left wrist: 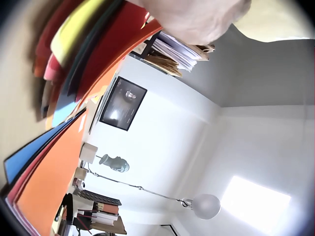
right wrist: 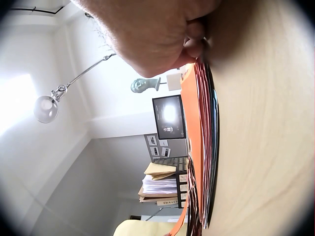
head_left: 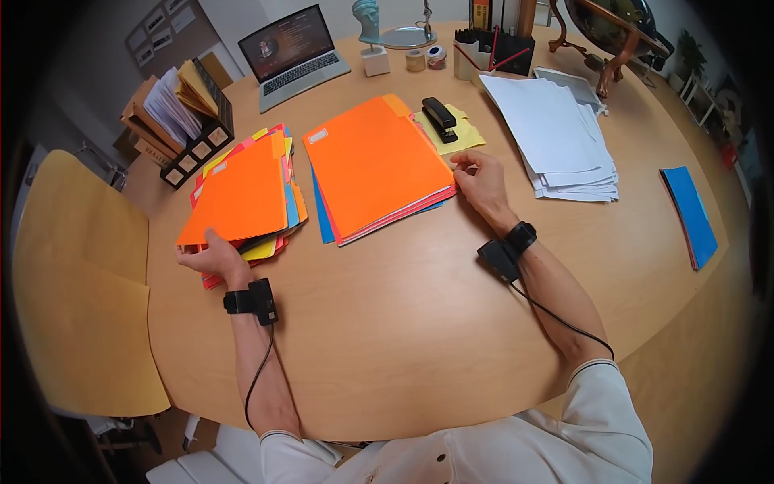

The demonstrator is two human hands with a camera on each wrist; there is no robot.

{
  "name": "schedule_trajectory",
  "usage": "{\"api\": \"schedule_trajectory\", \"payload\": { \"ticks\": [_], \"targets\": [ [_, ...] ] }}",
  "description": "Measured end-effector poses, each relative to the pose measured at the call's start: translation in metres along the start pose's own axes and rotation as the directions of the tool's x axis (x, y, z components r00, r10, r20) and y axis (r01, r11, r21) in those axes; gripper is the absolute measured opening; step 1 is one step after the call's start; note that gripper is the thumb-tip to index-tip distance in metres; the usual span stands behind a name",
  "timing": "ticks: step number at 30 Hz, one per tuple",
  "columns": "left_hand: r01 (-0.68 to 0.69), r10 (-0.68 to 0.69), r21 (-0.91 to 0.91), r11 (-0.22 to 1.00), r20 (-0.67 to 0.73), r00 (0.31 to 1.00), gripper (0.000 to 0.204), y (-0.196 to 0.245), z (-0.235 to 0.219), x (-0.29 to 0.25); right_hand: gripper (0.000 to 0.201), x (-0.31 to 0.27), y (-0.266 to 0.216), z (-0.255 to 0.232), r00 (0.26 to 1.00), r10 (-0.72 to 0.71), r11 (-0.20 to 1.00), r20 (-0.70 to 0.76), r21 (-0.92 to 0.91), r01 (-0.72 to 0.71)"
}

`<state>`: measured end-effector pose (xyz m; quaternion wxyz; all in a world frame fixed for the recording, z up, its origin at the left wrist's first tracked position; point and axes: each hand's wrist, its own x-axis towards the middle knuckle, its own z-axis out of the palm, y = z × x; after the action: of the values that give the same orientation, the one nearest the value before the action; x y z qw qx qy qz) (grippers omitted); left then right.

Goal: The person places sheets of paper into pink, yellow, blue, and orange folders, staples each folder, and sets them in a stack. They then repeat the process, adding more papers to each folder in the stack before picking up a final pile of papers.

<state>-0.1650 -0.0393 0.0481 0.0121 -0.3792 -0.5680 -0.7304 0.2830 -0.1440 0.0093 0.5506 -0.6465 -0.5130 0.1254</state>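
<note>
On the left of the desk lies an uneven pile of coloured folders with an orange folder (head_left: 242,189) on top. My left hand (head_left: 216,260) grips that orange folder at its near left corner, thumb on the upper face; its near edge bends up from the pile in the left wrist view. A neater stack, topped by another orange folder (head_left: 375,169), lies in the middle, with red and blue folders (head_left: 325,211) showing beneath. My right hand (head_left: 484,184) pinches the right corner of this stack, its fingertips (right wrist: 195,48) curled at the edge in the right wrist view.
A black stapler (head_left: 439,119) sits on yellow paper (head_left: 463,137) behind the right hand. White sheets (head_left: 556,137) are piled to the right, a blue folder (head_left: 690,218) near the right edge. A laptop (head_left: 294,56), bust (head_left: 368,24) and file organizer (head_left: 201,149) stand farther back.
</note>
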Motion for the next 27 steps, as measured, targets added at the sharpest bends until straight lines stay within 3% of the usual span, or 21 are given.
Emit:
{"api": "schedule_trajectory", "payload": {
  "ticks": [2, 4, 8, 9, 11, 12, 13, 14, 16, 17, 19, 23, 27],
  "targets": [
    [-0.040, 0.043, 0.086, 0.996, -0.037, 0.998, 0.054, -0.004, -0.004, 0.013, 0.023, 0.000, 0.001, 0.000, 1.000, 0.002, 1.000, 0.003, 0.002, -0.002],
    [-0.196, 0.271, 0.396, 0.897, -0.141, 0.952, 0.054, -0.007, -0.009, 0.029, 0.024, 0.000, 0.002, 0.000, 1.000, -0.012, 1.000, 0.019, -0.017, 0.013],
    [-0.338, 0.378, 0.293, 0.894, -0.090, 0.922, 0.043, 0.020, -0.008, 0.025, 0.022, -0.001, -0.002, 0.001, 1.000, -0.006, 1.000, 0.001, -0.001, 0.006],
    [-0.319, 0.311, 0.122, 0.940, 0.077, 0.947, 0.035, 0.030, -0.002, 0.012, 0.022, 0.000, -0.001, 0.001, 1.000, -0.024, 1.000, -0.006, -0.004, 0.024],
    [-0.213, 0.239, -0.110, 0.971, 0.395, 0.887, 0.025, 0.038, 0.009, -0.018, 0.022, 0.000, -0.001, 0.001, 0.999, -0.046, 0.999, -0.014, -0.010, 0.046],
    [-0.156, 0.222, -0.167, 0.974, 0.531, 0.818, 0.022, 0.038, 0.015, -0.035, 0.022, 0.000, -0.003, -0.002, 1.000, -0.005, 1.000, 0.024, -0.007, 0.005],
    [-0.033, 0.143, -0.169, 0.985, 0.702, 0.697, 0.026, 0.053, 0.016, -0.055, 0.023, 0.000, -0.004, -0.004, 0.997, 0.037, 0.999, 0.061, -0.007, -0.037],
    [0.088, 0.073, -0.141, 0.986, 0.841, 0.535, 0.031, 0.067, 0.015, -0.074, 0.023, 0.000, -0.003, -0.004, 0.998, 0.037, 0.999, 0.059, -0.010, -0.036],
    [0.073, 0.136, -0.167, 0.983, 0.939, 0.315, 0.050, 0.060, 0.021, -0.103, 0.021, -0.001, 0.001, -0.001, 0.999, -0.003, 1.000, 0.034, -0.007, 0.003],
    [0.075, 0.134, -0.165, 0.983, 0.940, 0.312, 0.050, 0.063, 0.021, -0.112, 0.021, -0.001, -0.003, -0.002, 0.999, 0.001, 1.000, 0.035, -0.009, 0.000],
    [-0.327, 0.157, -0.104, 0.939, 0.978, 0.141, 0.076, 0.069, 0.017, -0.123, 0.022, -0.003, -0.010, -0.002, 0.999, 0.049, 0.996, 0.013, 0.068, -0.050],
    [-0.407, 0.130, -0.080, 0.910, 0.987, 0.095, 0.091, 0.076, 0.016, -0.127, 0.030, -0.002, -0.010, -0.002, 0.998, 0.051, 0.996, 0.033, 0.072, -0.053],
    [-0.404, 0.143, -0.067, 0.912, 0.976, 0.162, 0.085, 0.076, 0.019, -0.131, 0.046, -0.003, -0.018, 0.001, 0.998, 0.029, 0.999, 0.052, -0.036, -0.027]
  ]
}}
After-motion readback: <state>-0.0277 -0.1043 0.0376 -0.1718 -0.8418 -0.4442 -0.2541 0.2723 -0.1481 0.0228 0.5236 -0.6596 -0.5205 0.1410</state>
